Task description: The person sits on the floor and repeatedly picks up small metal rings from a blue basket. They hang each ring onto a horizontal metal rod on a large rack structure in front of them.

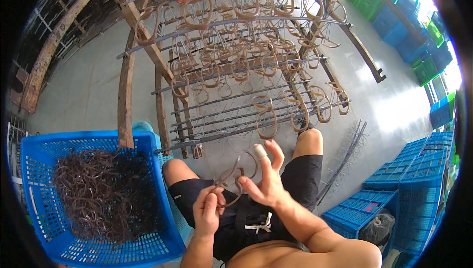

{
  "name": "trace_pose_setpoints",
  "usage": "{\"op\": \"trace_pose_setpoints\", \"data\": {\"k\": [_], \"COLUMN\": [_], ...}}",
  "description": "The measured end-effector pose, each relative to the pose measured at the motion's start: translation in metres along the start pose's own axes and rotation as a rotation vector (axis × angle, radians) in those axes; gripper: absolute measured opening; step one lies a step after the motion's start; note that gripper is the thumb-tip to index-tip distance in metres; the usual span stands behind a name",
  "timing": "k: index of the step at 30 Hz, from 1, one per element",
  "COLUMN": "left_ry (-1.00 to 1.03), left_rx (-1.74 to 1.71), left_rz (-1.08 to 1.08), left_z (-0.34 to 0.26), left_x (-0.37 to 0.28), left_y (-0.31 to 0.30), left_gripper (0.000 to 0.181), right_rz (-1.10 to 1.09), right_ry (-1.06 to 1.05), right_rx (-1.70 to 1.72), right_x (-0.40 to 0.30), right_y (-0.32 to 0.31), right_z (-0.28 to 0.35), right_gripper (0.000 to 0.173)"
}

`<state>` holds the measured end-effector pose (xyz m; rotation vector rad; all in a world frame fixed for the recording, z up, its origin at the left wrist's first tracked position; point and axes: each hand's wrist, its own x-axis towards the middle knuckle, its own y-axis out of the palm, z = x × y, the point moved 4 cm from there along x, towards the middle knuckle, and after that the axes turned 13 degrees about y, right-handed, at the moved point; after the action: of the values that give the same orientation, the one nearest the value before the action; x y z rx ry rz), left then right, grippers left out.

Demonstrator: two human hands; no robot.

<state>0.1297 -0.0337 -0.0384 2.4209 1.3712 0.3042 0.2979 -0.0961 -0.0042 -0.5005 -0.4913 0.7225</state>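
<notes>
My left hand (210, 209) grips one end of a translucent brown eyeglass frame (236, 194) above my lap. My right hand (266, 179) is at the frame's other side, its thumb against the brown plastic near the bridge and its fingers spread upward. A white covering wraps one fingertip of that hand. Just beyond it, a tan eyeglass frame (266, 120) hangs from a metal rod rack (221, 131) with wire prongs. Rows of similar frames hang on the higher rods. At the left, a blue plastic basket (162, 201) holds a heap of dark brown and black frames (99, 197).
Wooden posts (126, 94) support the rods, and one post's lower end reaches over the basket. A loose rod with wire prongs (343, 160) leans at the right. Blue crates (421, 194) stand at the lower right, with a dark plastic bag (377, 227) beside them.
</notes>
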Motion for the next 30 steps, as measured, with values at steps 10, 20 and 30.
{"op": "trace_pose_setpoints", "data": {"k": [10,20,30], "left_ry": [0.189,0.119,0.08], "left_rx": [0.508,1.048,0.684], "left_rz": [-0.128,0.117,-0.313], "left_z": [-0.03,-0.03,-0.021], "left_x": [0.025,0.012,0.012], "left_y": [-0.052,-0.112,-0.107], "left_gripper": [0.025,0.025,0.018], "right_rz": [0.083,-0.243,-0.265], "right_ry": [0.337,0.718,0.763], "right_rx": [0.722,0.864,0.828], "right_x": [0.057,0.075,0.073], "right_y": [0.034,0.084,0.091], "right_z": [-0.031,-0.042,-0.039], "right_gripper": [0.022,0.027,0.031]}}
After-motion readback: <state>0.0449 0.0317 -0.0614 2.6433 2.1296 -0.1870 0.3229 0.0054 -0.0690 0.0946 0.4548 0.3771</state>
